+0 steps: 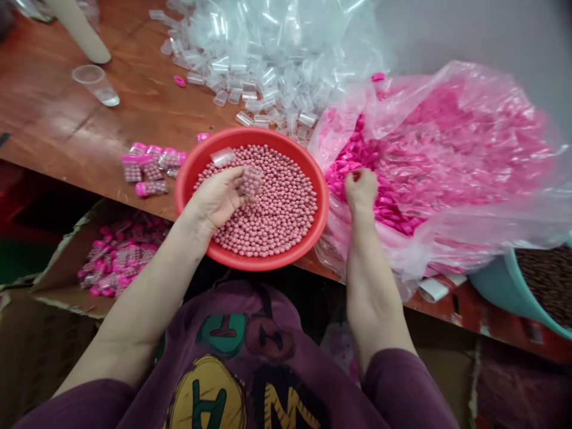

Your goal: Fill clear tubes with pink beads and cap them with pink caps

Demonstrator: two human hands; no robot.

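A red bowl [187, 179] full of small pink beads [277, 202] sits at the table's near edge. Over it, my left hand [218, 196] holds a small clear vial [249, 180] with beads in it. Another empty clear vial [222, 157] lies on the beads at the bowl's far left. My right hand [361, 189] reaches into a clear plastic bag [469, 226] of pink caps [366, 155], its fingers closed on a pink cap.
A heap of empty clear vials [268, 65] lies behind the bowl. Several filled, capped vials [149, 170] rest left of the bowl; more fill a cardboard box [67, 268] below. A clear cup [96, 83] stands far left. A teal basin [504, 292] sits at right.
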